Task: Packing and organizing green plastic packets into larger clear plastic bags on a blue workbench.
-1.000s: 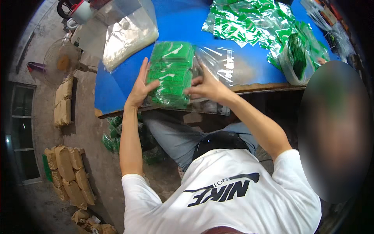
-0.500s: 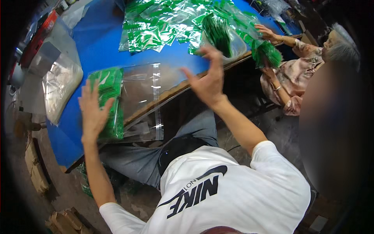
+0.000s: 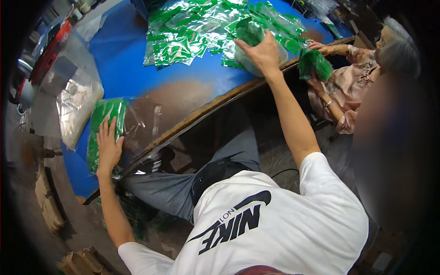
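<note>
Left hand [image 3: 109, 147] lies flat, fingers spread, on the part-filled clear bag of green packets [image 3: 103, 133] at left of frame on the blue desk [image 3: 123, 59]. Right hand [image 3: 262, 54], grip curled onto a green bundle [image 3: 250, 33] at upper centre; many loose packets [image 3: 192, 32] remain unbagged

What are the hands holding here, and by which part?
The left hand lies flat on the green stack in the clear bag, pressing rather than gripping. The right hand closes over the top of a green bundle on the pile.
</note>
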Motion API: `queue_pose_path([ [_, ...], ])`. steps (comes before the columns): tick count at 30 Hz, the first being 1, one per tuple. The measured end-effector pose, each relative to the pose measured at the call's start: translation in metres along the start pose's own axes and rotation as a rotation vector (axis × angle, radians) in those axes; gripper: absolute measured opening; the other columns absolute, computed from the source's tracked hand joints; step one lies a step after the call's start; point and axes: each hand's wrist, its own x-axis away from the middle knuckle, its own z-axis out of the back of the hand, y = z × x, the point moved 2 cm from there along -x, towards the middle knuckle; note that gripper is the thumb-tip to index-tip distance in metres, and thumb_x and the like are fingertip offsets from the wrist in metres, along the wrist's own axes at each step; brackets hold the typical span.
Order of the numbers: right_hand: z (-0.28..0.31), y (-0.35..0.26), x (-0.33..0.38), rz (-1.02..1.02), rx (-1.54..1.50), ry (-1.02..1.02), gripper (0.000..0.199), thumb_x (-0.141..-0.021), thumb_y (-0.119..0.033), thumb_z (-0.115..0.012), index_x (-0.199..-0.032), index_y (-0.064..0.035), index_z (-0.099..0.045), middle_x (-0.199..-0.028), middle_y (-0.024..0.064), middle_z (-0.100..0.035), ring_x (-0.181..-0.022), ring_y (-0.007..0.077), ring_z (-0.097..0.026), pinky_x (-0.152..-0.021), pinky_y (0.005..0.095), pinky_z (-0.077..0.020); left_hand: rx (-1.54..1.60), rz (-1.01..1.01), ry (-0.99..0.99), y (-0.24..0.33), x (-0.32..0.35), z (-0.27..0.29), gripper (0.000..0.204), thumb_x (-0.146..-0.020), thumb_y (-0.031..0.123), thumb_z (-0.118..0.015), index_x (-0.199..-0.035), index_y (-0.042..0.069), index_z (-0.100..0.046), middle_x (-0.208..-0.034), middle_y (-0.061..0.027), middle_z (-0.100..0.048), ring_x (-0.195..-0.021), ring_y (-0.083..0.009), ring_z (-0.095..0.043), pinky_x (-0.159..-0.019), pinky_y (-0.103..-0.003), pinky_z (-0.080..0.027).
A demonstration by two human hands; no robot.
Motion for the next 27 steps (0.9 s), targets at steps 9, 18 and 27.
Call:
queue_pose_path([
  [9,-0.052,-0.019,-0.008,-0.001,-0.004,0.095,0.071,-0.075,-0.026,-0.080,-0.131,-0.0004,-0.046,-0.143,0.0272,-0.040,-0.132,0.0442,-0.040,-0.110,0.0545,-0.0311,0.052,-0.021,0.024,-0.008,0.009,-0.002,0.069,-0.093,0.018,-0.057,-0.155,0.018,-0.028,-0.163,-0.0111,-0.019,-0.149,-0.0371,-0.017,-0.120,-0.054,-0.015],
  [18,-0.012,0.011,-0.036,-0.107,-0.080,0.211,0.029,-0.083,-0.010,-0.063,-0.111,-0.0043,-0.066,-0.097,0.0223,-0.071,-0.091,0.0421,-0.069,-0.082,0.0487,-0.0546,0.122,-0.059,-0.009,-0.020,0.017,0.010,0.070,-0.091,0.012,-0.056,-0.155,0.016,-0.028,-0.162,-0.0121,-0.021,-0.149,-0.0370,-0.018,-0.121,-0.049,-0.015],
  [27,0.054,-0.121,-0.028,0.444,-0.860,-0.588,0.010,-0.096,-0.008,-0.059,-0.098,0.0006,-0.064,-0.081,0.0035,-0.064,-0.076,0.0108,-0.059,-0.068,0.0274,-0.0482,1.234,-0.038,0.332,0.049,-0.013,0.046,0.102,-0.076,0.016,-0.083,-0.157,0.014,-0.021,-0.160,-0.0183,-0.026,-0.150,-0.0293,-0.018,-0.121,-0.045,-0.016],
])
